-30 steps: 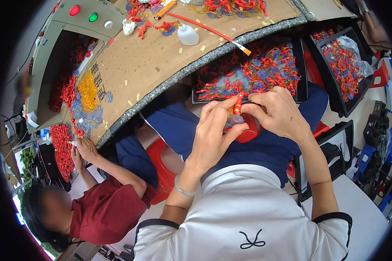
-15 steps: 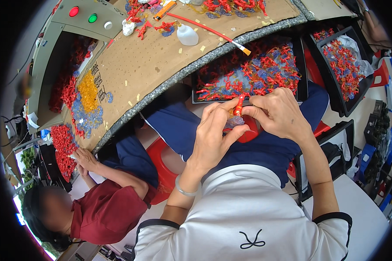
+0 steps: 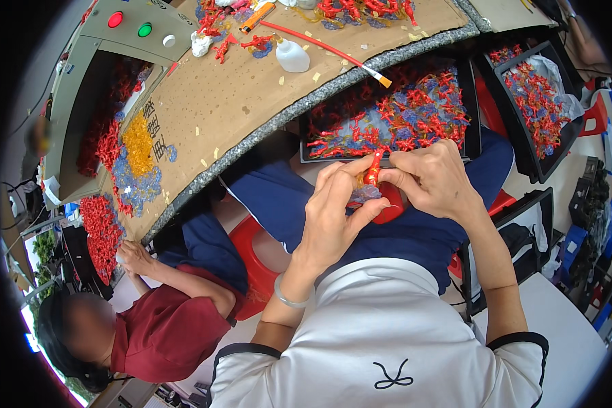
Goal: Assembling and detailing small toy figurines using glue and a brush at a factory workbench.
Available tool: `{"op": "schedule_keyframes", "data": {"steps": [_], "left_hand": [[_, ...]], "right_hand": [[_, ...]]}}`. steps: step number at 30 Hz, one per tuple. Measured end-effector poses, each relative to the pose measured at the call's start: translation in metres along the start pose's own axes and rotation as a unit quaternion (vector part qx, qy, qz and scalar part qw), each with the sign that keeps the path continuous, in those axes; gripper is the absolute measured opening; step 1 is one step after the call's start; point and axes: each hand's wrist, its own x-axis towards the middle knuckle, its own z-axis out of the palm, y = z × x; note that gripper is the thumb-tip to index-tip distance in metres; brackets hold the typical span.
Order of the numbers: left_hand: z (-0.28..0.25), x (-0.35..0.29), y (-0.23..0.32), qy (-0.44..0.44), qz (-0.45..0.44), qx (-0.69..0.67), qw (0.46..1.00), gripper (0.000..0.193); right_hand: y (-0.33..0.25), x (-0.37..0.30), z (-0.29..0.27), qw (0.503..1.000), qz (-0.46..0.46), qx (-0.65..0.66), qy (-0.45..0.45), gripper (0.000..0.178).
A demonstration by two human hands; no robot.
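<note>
Above my lap, both hands are closed on one small red figurine (image 3: 372,170) with a translucent bluish base. My left hand (image 3: 333,204) grips it low, its thumb beside the base and its fingers curled behind. From the other side my right hand (image 3: 435,180) pinches it between thumb and bent fingers; the contact points are partly hidden. Just beyond my hands, a black tray (image 3: 474,122) under the table edge holds a heap of similar red figurines (image 3: 415,102) with blue and yellow translucent parts.
On the brown-covered table (image 3: 245,109) lie a red-handled brush (image 3: 326,47), a white squeeze bottle (image 3: 292,56) and an orange cutter knife (image 3: 257,17). Another filled black tray (image 3: 547,163) stands at the right. A co-worker in a red shirt (image 3: 170,326) sits at the left beside piled red parts (image 3: 100,234).
The figurine has tilted slightly between my fingers, and my right hand has shifted a little. At the left, the co-worker's hands have moved slightly down.
</note>
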Motion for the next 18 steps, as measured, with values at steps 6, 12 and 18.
{"op": "schedule_keyframes", "data": {"steps": [6, 12, 18], "left_hand": [[0.0020, -0.0040, -0.0028, 0.001, -0.058, -0.075, 0.996, 0.046], [0.0013, -0.0006, -0.0016, 0.006, 0.012, 0.009, 1.000, 0.049], [0.0010, 0.0022, -0.0013, 0.013, 0.041, 0.061, 0.997, 0.048]], "right_hand": [[-0.0029, 0.0000, -0.0022, 1.000, -0.009, -0.005, -0.004, 0.028], [-0.0053, -0.0025, 0.0013, 0.998, 0.014, -0.048, 0.026, 0.030], [-0.0072, -0.0005, -0.0010, 0.998, 0.033, -0.050, 0.020, 0.031]]}}
